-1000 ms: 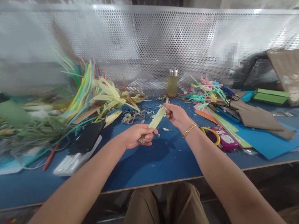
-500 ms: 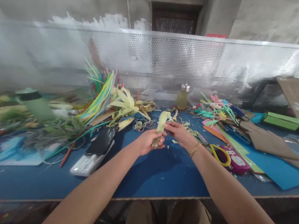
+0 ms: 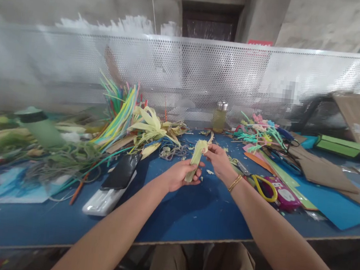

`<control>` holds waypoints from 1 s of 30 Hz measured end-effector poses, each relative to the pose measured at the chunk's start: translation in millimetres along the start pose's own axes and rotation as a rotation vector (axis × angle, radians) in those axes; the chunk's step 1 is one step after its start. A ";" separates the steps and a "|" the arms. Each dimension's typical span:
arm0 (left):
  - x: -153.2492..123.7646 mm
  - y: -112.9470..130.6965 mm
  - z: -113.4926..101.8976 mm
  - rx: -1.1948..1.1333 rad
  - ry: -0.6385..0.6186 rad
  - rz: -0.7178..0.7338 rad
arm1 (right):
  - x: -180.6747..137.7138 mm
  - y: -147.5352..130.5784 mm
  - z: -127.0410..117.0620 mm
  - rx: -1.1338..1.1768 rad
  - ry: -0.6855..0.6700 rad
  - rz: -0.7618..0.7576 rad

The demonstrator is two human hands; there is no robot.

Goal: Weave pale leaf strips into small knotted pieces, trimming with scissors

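Over the blue tabletop [image 3: 183, 222], a pale green strip of corn husk [image 3: 195, 160] stands roughly upright between both hands. My left hand [image 3: 179, 175] is closed round its lower part, with the thumb in front. At the husk's bent upper end, the fingers of my right hand [image 3: 219, 157] pinch its edge. A bracelet circles my right wrist. Behind the hands lies a bunch of pale husks [image 3: 150, 125]. Small scraps of husk dot the table near the right hand.
To the left are a phone [image 3: 121, 171] on a white case [image 3: 103, 200], bright pipe cleaners [image 3: 122, 115] and a green bottle [image 3: 39, 125]. At right lie yellow-handled scissors [image 3: 263, 188], a pink case [image 3: 285, 194] and cardboard [image 3: 328, 173]. A glass jar [image 3: 220, 118] stands behind.
The husk's top has come down slightly and folds more toward my right hand, which has shifted a little right. My left hand keeps its hold lower down.
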State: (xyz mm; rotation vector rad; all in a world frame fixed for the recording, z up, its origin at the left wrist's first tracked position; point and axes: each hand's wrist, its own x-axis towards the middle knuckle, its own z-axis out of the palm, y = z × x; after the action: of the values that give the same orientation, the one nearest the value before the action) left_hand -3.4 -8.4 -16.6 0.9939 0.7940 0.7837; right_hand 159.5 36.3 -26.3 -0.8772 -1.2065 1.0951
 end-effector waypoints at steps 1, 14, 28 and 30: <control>-0.4 0.3 0.3 -0.008 -0.008 -0.005 | 0.7 1.2 -0.5 0.002 -0.004 -0.001; 5.0 -4.3 4.3 -0.035 0.095 0.048 | -4.3 -2.5 4.7 -0.122 0.084 -0.156; 4.2 -4.2 3.4 0.005 0.055 0.011 | 0.9 1.8 -2.0 -0.305 0.118 -0.280; 3.7 -3.6 4.1 0.014 0.048 0.002 | 1.3 2.6 -2.0 -0.278 0.102 -0.286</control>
State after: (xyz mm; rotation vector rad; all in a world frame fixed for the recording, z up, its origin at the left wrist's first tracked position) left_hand 2.7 -8.1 -19.3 0.9912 0.8411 0.8075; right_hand 161.1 38.3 -28.7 -0.9246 -1.3707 0.6554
